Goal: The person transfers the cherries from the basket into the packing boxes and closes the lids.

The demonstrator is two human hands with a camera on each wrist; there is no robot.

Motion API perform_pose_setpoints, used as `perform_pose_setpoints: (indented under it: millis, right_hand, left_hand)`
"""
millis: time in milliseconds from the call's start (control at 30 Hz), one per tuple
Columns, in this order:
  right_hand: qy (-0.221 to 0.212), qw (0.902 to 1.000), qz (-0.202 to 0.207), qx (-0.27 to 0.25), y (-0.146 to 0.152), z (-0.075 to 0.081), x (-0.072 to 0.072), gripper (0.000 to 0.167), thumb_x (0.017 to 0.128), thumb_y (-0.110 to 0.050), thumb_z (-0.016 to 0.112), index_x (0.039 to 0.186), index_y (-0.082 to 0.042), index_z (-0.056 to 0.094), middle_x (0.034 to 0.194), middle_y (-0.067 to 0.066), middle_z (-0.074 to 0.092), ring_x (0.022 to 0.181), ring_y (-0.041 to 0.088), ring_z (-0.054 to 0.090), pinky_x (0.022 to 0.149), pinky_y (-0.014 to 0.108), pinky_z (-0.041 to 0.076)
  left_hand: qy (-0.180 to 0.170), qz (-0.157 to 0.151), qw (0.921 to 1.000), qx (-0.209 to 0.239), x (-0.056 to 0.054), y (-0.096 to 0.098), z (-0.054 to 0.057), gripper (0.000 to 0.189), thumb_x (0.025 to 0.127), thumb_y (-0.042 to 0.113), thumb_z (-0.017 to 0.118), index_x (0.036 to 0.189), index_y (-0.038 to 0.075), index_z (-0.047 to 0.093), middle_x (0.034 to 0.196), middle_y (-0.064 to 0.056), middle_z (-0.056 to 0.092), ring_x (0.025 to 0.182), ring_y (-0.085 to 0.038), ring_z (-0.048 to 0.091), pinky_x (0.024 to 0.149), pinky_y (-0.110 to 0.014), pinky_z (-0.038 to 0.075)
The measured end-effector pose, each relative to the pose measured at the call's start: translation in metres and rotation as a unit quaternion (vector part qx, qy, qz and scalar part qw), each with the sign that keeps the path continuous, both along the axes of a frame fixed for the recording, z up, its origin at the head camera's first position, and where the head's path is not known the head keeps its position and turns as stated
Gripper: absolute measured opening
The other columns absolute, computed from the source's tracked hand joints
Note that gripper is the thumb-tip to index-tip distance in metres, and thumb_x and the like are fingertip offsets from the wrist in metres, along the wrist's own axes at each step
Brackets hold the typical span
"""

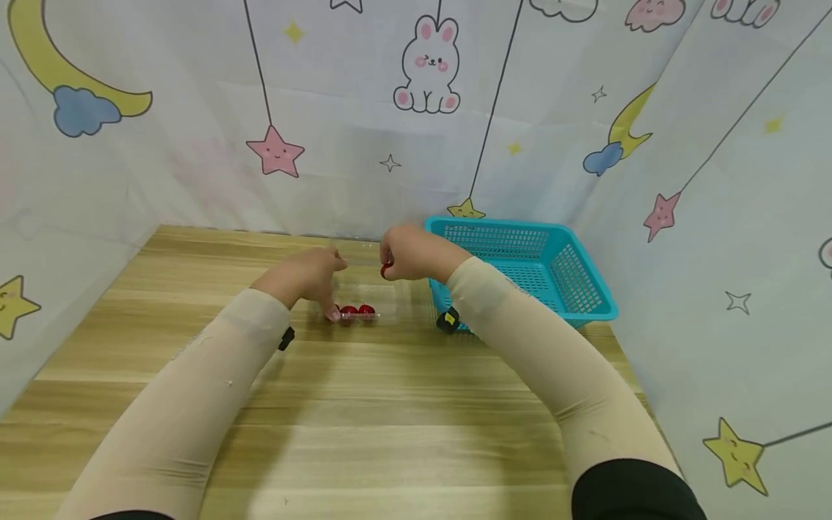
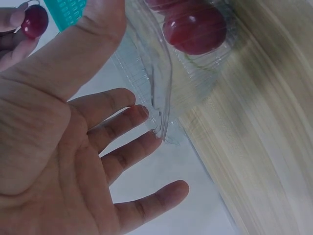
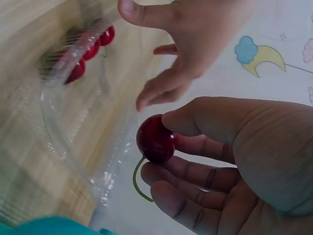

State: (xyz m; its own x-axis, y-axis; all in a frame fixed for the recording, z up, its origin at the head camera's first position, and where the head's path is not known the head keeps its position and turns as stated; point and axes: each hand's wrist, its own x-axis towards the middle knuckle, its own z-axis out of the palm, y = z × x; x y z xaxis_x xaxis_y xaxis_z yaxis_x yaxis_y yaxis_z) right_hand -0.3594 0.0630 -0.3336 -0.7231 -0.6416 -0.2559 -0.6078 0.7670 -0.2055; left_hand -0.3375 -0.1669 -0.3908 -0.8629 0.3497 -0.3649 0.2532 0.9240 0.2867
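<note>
My right hand [image 1: 416, 253] pinches a dark red cherry [image 3: 156, 138] between thumb and fingers, its curved green stem hanging free in the right wrist view. The cherry is above a clear plastic clamshell box [image 1: 370, 296], whose lid stands raised at the back. Inside the box, several red cherries [image 1: 366, 310] lie along its near side. My left hand [image 1: 308, 278] is at the box's left side, fingers spread and fairly straight. Its thumb is at the near edge; some fingertips [image 2: 154, 139] meet the clear plastic in the left wrist view.
A turquoise plastic basket [image 1: 581, 285] stands right of the box, partly behind my right forearm. The wooden table [image 1: 390, 426] stretches toward me. A white printed curtain [image 1: 351, 94] hangs close behind the box and basket and along both sides.
</note>
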Motion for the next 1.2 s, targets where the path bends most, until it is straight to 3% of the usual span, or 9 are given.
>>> perform_pose_setpoints:
  millis: [133,233,333,400,667,867,1000,1100,1200]
  right_hand:
    - [0.000,0.9995,0.018,0.025,-0.008,-0.011,0.001,0.013,0.107,-0.019,0.079,0.114,-0.009,0.085,0.114,0.005,0.083,0.100,0.020,0.076,0.095,0.039,0.066]
    - [-0.014,0.9990,0.022,0.037,-0.013,-0.021,0.001,0.008,0.106,-0.017,0.079,0.100,-0.013,0.081,0.096,-0.001,0.076,0.086,0.015,0.067,0.091,0.036,0.062]
    - [-0.032,0.9977,0.031,0.050,-0.019,-0.031,-0.001,0.027,0.106,-0.016,0.079,0.081,-0.017,0.070,0.077,-0.005,0.058,0.072,0.012,0.049,0.078,0.032,0.051]
    - [-0.042,0.9966,0.039,0.060,-0.022,-0.038,-0.001,0.035,0.106,-0.016,0.081,0.075,-0.019,0.066,0.070,-0.007,0.054,0.067,0.011,0.045,0.074,0.030,0.046]
    - [-0.056,0.9892,0.056,0.124,-0.035,-0.049,0.003,0.037,0.104,-0.016,0.080,0.071,-0.020,0.065,0.064,-0.008,0.051,0.065,0.010,0.042,0.065,0.029,0.044]
    - [-0.071,0.9866,0.060,0.134,-0.037,-0.053,-0.001,0.043,0.108,-0.022,0.078,0.067,-0.019,0.065,0.059,-0.008,0.045,0.058,0.009,0.036,0.062,0.029,0.040]
    - [-0.085,0.9883,0.063,0.109,-0.029,-0.048,-0.004,0.031,0.112,-0.024,0.074,0.086,-0.010,0.083,0.068,-0.003,0.063,0.060,0.008,0.042,0.065,0.028,0.045]
    - [-0.081,0.9915,0.059,0.083,-0.019,-0.036,-0.005,0.025,0.114,-0.027,0.072,0.111,-0.009,0.089,0.095,0.001,0.082,0.073,0.009,0.059,0.076,0.031,0.057]
    - [-0.074,0.9947,0.038,0.060,-0.007,-0.018,-0.007,0.026,0.115,-0.028,0.070,0.126,-0.011,0.086,0.122,0.004,0.084,0.096,0.014,0.073,0.093,0.038,0.065]
  left_hand:
    - [0.004,-0.006,1.0000,-0.006,-0.001,-0.001,0.001,0.119,0.080,0.036,0.107,0.175,0.005,0.043,0.181,-0.024,0.037,0.164,-0.052,0.041,0.130,-0.070,0.044]
    - [0.003,-0.005,0.9999,-0.009,-0.002,-0.001,0.001,0.118,0.081,0.036,0.107,0.176,0.006,0.042,0.180,-0.022,0.037,0.163,-0.050,0.044,0.129,-0.069,0.046]
    - [0.000,-0.002,0.9999,-0.012,-0.002,0.000,0.001,0.119,0.081,0.036,0.107,0.176,0.007,0.041,0.181,-0.023,0.036,0.163,-0.050,0.044,0.128,-0.070,0.046]
    - [-0.003,0.000,0.9999,-0.015,-0.004,0.000,0.001,0.120,0.080,0.036,0.107,0.177,0.008,0.041,0.182,-0.023,0.034,0.164,-0.051,0.043,0.128,-0.070,0.046]
    - [0.001,-0.001,0.9997,-0.024,-0.001,0.002,0.002,0.121,0.080,0.040,0.107,0.177,0.009,0.041,0.182,-0.022,0.036,0.164,-0.051,0.043,0.128,-0.071,0.046]
    - [0.000,-0.001,0.9997,-0.026,-0.002,0.002,0.001,0.120,0.080,0.039,0.106,0.177,0.010,0.041,0.183,-0.021,0.034,0.165,-0.051,0.041,0.128,-0.071,0.046]
    - [-0.002,-0.002,0.9996,-0.027,-0.004,0.002,0.000,0.121,0.080,0.039,0.107,0.177,0.010,0.041,0.183,-0.022,0.033,0.166,-0.051,0.040,0.129,-0.071,0.045]
    - [-0.002,0.000,0.9998,-0.021,-0.003,0.001,0.000,0.120,0.080,0.037,0.107,0.177,0.009,0.042,0.183,-0.023,0.034,0.165,-0.051,0.041,0.129,-0.070,0.046]
    - [-0.001,0.004,0.9999,-0.014,-0.001,0.001,0.001,0.119,0.080,0.036,0.107,0.176,0.008,0.043,0.182,-0.023,0.034,0.165,-0.051,0.042,0.129,-0.070,0.045]
